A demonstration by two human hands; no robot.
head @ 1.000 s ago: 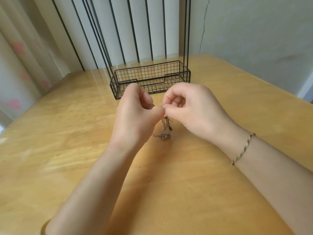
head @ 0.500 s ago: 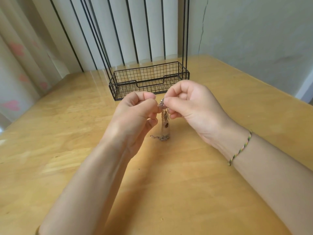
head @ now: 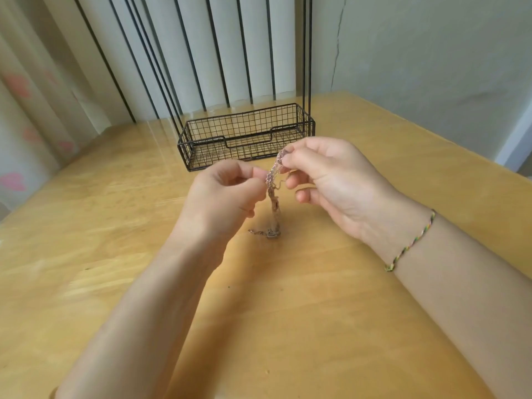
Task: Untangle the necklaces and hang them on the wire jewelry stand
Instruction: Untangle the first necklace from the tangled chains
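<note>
A bunch of thin tangled necklaces (head: 273, 197) hangs between my hands above the wooden table (head: 288, 312). My left hand (head: 221, 197) pinches the chains at thumb and fingertip. Higher and to the right, my right hand (head: 325, 180) pinches the top of the same bunch. The lower ends and a small pendant lie on the table below. The black wire jewelry stand (head: 244, 139) stands behind my hands, its basket base holding nothing visible, its upright rods running out of the top of the view.
A wall and a striped curtain close off the far side of the table. A braided bracelet (head: 411, 243) sits on my right wrist. The table's right edge runs diagonally at the far right.
My hands have drawn apart. The right hand has risen and moved right, stretching a stretch of chain between the two pinches, and more of the bunch has lifted off the table.
</note>
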